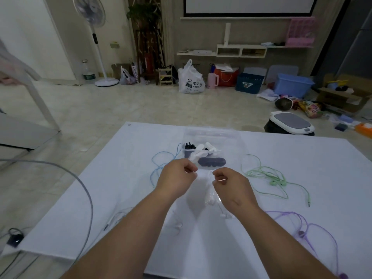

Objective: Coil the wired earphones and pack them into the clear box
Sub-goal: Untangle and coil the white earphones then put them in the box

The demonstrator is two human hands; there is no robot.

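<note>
- The white bench [302, 158] fills the lower half of the frame and carries everything for the task.
- The clear box [184, 151] stands in the middle of the frame, just above the hands, with its lid open.
- The left hand [177, 176] and the right hand [231, 186] are raised side by side just below the box. On each hand the grip is closed, with the fingers curled in a pinch on a thin white cable, as far as I can see.
- Three sets lie loose and not coiled: the purple earphones [302, 232] at the lower right, the green earphones [277, 183] right of the box, and the blue earphones [161, 164] left of it.
- The white earphones [225, 216] hang below the hands, and their buds lie on the bench. I judge this set is the one in work now.
- Inside the box are already a dark coil [211, 162], a white coil [198, 154] and a black coil [189, 147].
- So I judge the task is near half done: about three sets are packed, one is in the hands, and three are left.
</note>
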